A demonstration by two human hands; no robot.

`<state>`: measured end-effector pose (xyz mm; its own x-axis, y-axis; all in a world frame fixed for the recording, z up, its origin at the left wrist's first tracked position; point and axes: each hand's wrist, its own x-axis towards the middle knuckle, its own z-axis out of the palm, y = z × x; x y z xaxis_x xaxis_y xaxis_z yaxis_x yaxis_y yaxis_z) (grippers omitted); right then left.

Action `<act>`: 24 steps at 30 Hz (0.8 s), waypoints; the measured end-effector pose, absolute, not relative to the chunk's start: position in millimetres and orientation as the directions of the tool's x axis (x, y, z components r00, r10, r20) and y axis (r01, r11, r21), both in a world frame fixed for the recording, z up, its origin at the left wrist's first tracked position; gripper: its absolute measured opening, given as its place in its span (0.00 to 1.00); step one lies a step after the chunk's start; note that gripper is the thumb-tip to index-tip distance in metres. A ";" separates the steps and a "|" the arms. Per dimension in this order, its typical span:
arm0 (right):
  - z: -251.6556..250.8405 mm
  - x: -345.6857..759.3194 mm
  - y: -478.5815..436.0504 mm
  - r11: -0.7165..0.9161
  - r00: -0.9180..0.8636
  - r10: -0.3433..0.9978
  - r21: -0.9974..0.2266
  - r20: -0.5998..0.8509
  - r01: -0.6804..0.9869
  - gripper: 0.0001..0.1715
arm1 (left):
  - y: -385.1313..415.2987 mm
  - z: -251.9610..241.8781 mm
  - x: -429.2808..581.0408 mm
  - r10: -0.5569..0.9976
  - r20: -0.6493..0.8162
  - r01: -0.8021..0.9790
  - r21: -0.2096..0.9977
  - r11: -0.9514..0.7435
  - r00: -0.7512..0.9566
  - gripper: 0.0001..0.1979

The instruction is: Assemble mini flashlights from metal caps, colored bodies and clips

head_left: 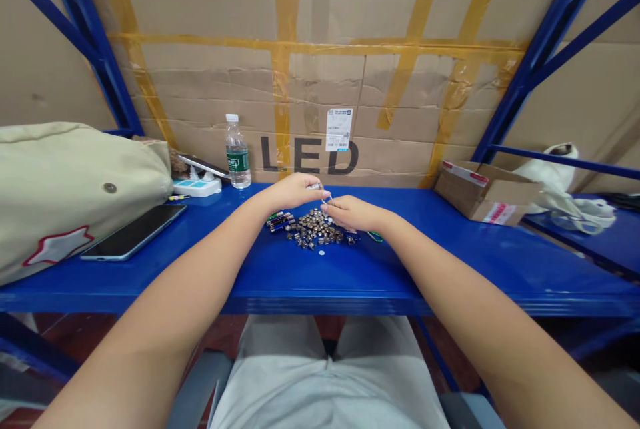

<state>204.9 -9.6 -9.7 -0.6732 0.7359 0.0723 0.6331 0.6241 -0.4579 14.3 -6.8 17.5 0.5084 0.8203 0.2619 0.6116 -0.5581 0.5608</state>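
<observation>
Above a pile of small round metal pieces [316,227], my two hands meet. My left hand [299,190] is closed, its fingertips pinching a small whitish piece [314,186] whose kind I cannot make out. Close beside it, my right hand [354,212] is closed too, with a thin pale piece [327,201] at its fingertips, too small to name. Several slim cylinders, dark with coloured ends [280,221], lie at the pile's left. A small white disc [321,253] rests in front of the pile. Something green [375,236] shows partly from under my right wrist.
A clear bottle [238,155] stands at the back left, near a white power strip [197,187]. A phone [135,232] and a cream bag [75,195] lie at the left of the blue table [320,282]. An open cardboard box [487,192] sits at the right.
</observation>
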 end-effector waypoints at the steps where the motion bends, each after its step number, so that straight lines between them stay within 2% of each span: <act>1: -10.5 205.5 -7.3 0.653 -0.670 0.730 -0.422 0.130 0.629 0.22 | -4.7 16.0 14.3 0.816 0.290 0.626 0.530 -0.572 0.500 0.16; 3: -12.4 206.2 -2.7 0.706 -0.655 0.707 -0.319 0.266 0.633 0.18 | -0.4 12.8 14.1 0.817 0.322 0.650 0.496 -0.575 0.478 0.17; 5: -13.8 206.3 -0.4 0.718 -0.639 0.689 -0.200 0.341 0.667 0.15 | 2.8 10.4 13.8 0.821 0.336 0.663 0.484 -0.571 0.462 0.18; 10: -14.8 202.0 -5.5 0.639 -0.601 0.729 -0.011 0.329 0.769 0.15 | 1.9 9.6 17.2 0.851 0.319 0.676 0.517 -0.525 0.417 0.18; 24: -21.6 187.6 -4.7 0.477 -0.487 0.816 0.113 0.310 0.872 0.15 | 4.4 3.9 24.9 0.886 0.322 0.753 0.475 -0.455 0.333 0.17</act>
<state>187.6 -4.7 -21.6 -0.4872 0.8164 0.3101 0.8715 0.4772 0.1130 24.9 4.4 3.9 0.3327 0.8863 0.3222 0.7528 -0.4554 0.4753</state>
